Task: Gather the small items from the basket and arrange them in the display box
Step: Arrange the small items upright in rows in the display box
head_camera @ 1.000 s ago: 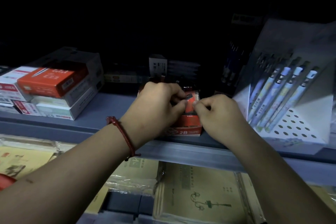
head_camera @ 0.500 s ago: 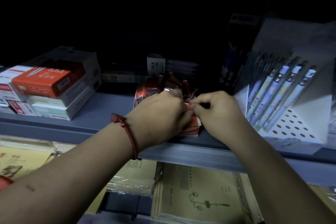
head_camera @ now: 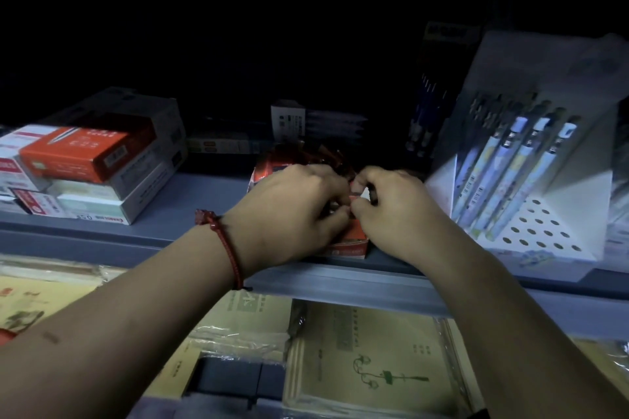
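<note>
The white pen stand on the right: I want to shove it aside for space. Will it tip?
Probably light: the pen stand looks like thin folded card. Its wide base suggests sliding rather than tipping. The pens only lean in it, so they may shift.

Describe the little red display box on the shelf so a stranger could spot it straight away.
Find the grey shelf, with a stack of boxes at its left and a white dotted pen stand at its right. Between them, at the front edge, sits the display box, under the left hand and right hand. It alone is small, red and open-topped, holding red packets.
</note>
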A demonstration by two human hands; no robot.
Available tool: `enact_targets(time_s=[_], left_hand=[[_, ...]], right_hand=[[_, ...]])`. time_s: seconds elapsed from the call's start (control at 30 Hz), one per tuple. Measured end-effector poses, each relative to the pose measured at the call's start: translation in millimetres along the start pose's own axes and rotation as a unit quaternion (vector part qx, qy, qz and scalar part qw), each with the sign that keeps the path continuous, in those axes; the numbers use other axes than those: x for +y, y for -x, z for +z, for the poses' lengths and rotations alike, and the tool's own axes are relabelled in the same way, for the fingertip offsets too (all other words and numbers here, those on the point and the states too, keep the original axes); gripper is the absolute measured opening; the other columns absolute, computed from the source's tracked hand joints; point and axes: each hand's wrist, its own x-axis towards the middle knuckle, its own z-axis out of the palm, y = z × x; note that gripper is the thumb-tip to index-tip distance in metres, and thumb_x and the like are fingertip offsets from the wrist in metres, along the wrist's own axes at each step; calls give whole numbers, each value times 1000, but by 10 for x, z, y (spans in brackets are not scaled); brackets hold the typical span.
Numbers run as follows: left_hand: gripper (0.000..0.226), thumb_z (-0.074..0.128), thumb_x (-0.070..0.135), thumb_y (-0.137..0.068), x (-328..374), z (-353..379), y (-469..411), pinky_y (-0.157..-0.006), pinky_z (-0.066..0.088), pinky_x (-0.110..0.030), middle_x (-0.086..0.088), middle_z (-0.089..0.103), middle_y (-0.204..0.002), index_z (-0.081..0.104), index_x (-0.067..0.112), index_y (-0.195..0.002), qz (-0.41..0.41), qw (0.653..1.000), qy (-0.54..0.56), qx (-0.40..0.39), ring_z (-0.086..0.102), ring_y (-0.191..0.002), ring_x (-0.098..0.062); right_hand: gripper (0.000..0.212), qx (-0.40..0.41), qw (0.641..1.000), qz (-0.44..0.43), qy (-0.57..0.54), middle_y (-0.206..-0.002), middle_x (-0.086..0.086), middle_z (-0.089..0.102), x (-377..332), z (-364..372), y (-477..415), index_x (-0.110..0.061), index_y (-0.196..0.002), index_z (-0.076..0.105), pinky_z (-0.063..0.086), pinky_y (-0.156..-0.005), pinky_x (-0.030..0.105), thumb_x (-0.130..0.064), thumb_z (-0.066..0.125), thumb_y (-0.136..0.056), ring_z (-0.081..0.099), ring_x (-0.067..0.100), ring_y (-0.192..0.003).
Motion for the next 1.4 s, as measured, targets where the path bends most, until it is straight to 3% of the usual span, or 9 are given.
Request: enact_targets(time_s=[0.1, 0.3, 0.67, 0.83, 1.0, 1.13, 1.23, 1.3, 1.4], left_hand=[[39, 40, 47, -91, 30, -9, 4, -81, 53, -40, 6, 65, -107, 64, 29, -116, -4, 1000, -11, -4, 62, -99, -16], [51, 33, 51, -91, 56, -10, 20, -85, 53, -38, 8, 64, -116, 63, 31, -127, -5, 1000, -14, -8, 63, -106, -16], [50, 24, 51, -91, 117, -45, 120, -72, 51, -40, 8, 58, -101, 67, 26, -95, -4, 999, -23, -41, 59, -86, -16], [52, 26, 49, -92, 94, -23, 164, -75, 52, -38, 10, 61, -107, 72, 25, -100, 4, 999, -6, -33, 62, -90, -14], [43, 39, 41, -97, 30, -41, 186, -74, 53, -41, 1, 69, -92, 72, 14, -89, 29, 999, 26, 6, 65, -84, -19], [23, 58, 26, -95, -78, -203, 295, -81, 55, -36, 2, 72, -95, 77, 13, -99, 74, 995, 58, 32, 69, -89, -13], [19, 64, 22, -91, -196, -290, 389, -84, 52, -26, 5, 73, -96, 77, 16, -103, 54, 993, 62, 83, 68, -91, -9], [20, 65, 23, -89, -263, -295, 432, -85, 49, -23, 6, 71, -97, 77, 18, -104, 37, 994, 41, 95, 66, -91, -8], [23, 61, 33, -90, -323, -268, 473, -88, 49, -28, 10, 67, -99, 76, 24, -104, 0, 996, 32, 83, 63, -93, -7]], right_hand=[[4, -25, 1000, -9, 17, -88, -8, 45, -22, -17, 0, -26, -93, 57, 36, -60, 23, -22, 55, -92, 50, 9, -77], [7, -42, 999, -12, 21, -90, -2, 51, -65, -48, -9, -26, -84, 54, 35, -58, 23, -24, 56, -91, 53, 12, -78], [22, -8, 998, -19, 61, -91, -4, 56, -74, -56, 121, -19, -81, 75, 52, -67, 30, -25, 57, -92, 60, 11, -76], [18, 41, 997, 7, 61, -81, -5, 64, -74, -3, 167, -20, -78, 76, 35, -49, 12, -25, 63, -90, 59, 10, -68], [13, 65, 998, 19, -5, -59, -8, 61, -84, 0, 208, -21, -78, 75, 37, -45, 14, -20, 66, -88, 55, 5, -49], [14, 75, 997, 23, -27, -62, -15, 58, -83, 8, 229, -22, -91, 78, 39, -52, 10, -18, 65, -90, 57, 2, -53], [19, 90, 996, 10, -16, -86, -10, 60, -73, 40, 227, -26, -92, 77, 39, -52, 8, -15, 63, -92, 59, 4, -58], [24, 88, 996, 6, -19, -101, -5, 53, -82, 66, 220, -26, -90, 76, 42, -52, 9, -11, 59, -95, 56, 5, -65], [24, 75, 997, 1, -26, -105, -3, 45, -115, 67, 218, -22, -87, 74, 45, -58, 8, -9, 56, -95, 54, 6, -63]])
